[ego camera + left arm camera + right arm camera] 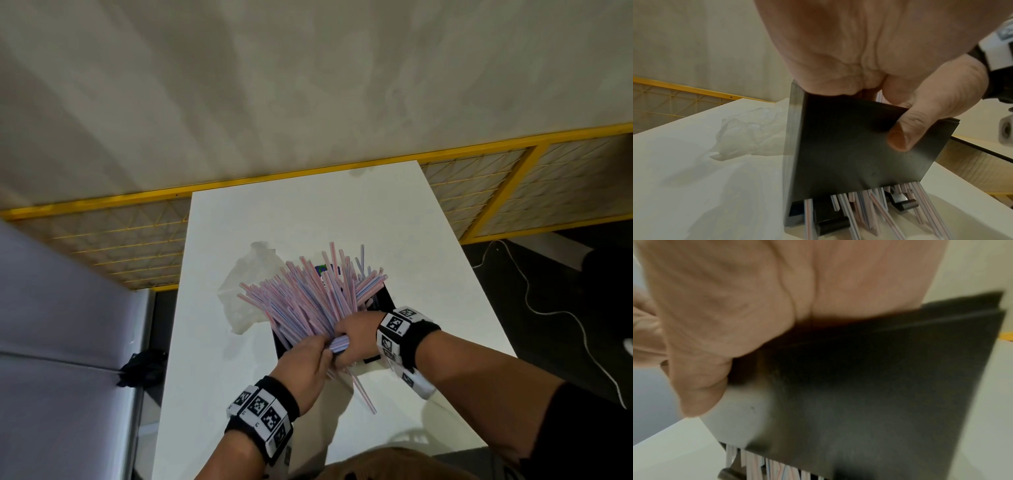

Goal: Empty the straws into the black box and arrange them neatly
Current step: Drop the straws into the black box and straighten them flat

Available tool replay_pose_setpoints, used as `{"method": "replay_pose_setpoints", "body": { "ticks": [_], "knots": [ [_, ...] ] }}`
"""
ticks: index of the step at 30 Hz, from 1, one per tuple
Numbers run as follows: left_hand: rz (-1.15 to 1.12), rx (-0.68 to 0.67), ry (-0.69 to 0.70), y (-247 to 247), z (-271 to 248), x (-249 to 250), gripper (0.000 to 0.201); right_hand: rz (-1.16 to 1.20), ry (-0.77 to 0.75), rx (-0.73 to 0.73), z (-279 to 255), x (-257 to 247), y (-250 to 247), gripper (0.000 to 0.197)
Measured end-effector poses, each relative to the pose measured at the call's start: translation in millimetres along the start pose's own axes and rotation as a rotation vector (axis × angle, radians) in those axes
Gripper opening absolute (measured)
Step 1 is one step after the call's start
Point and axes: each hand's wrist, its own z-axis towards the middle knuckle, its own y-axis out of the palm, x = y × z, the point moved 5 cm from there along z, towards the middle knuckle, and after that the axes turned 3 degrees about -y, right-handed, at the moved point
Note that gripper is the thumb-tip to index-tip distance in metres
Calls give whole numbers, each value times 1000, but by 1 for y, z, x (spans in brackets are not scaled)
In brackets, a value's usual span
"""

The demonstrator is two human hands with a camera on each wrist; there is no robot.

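A thick bundle of pink-and-blue striped straws fans out up and to the left from the black box on the white table. My left hand and right hand meet at the bundle's near end and both grip it. In the left wrist view my left thumb presses on the box's outer wall, and straw ends poke out below it. The blurred right wrist view shows my right palm over the same black wall. A few straws stick out toward me.
An empty clear plastic bag lies crumpled just left of the box. A yellow mesh fence runs behind the table. A grey surface stands at the left, and a white cable lies on the dark floor at the right.
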Motion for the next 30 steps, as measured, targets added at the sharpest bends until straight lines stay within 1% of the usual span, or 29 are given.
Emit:
{"method": "replay_pose_setpoints", "body": {
  "ticks": [3, 6, 11, 16, 19, 23, 25, 27, 30],
  "knots": [
    [38, 34, -2, -1, 1, 2, 35, 31, -22, 60, -2, 2, 1, 44],
    [34, 62, -35, -1, 2, 3, 33, 25, -46, 124, -6, 1, 0, 46],
    [58, 95, -81, -4, 6, -3, 31, 38, -138, 214, -21, -10, -9, 42],
    [125, 90, -95, -4, 7, -5, 35, -87, -218, 263, -43, -25, -22, 35],
    [97, 107, -79, -6, 6, -4, 32, -123, -250, 297, -58, -33, -27, 32],
    [57, 155, -25, -12, 3, -1, 26, -81, -290, 395, -75, -44, -29, 33],
    [64, 163, -8, -14, 1, -2, 25, -110, -261, 369, -76, -47, -21, 38],
    [96, 167, 12, -13, -1, -1, 23, -120, -224, 296, -72, -49, -8, 46],
    [59, 172, -11, -14, -4, -1, 19, -25, -165, 211, -63, -51, 6, 60]
  ]
}}
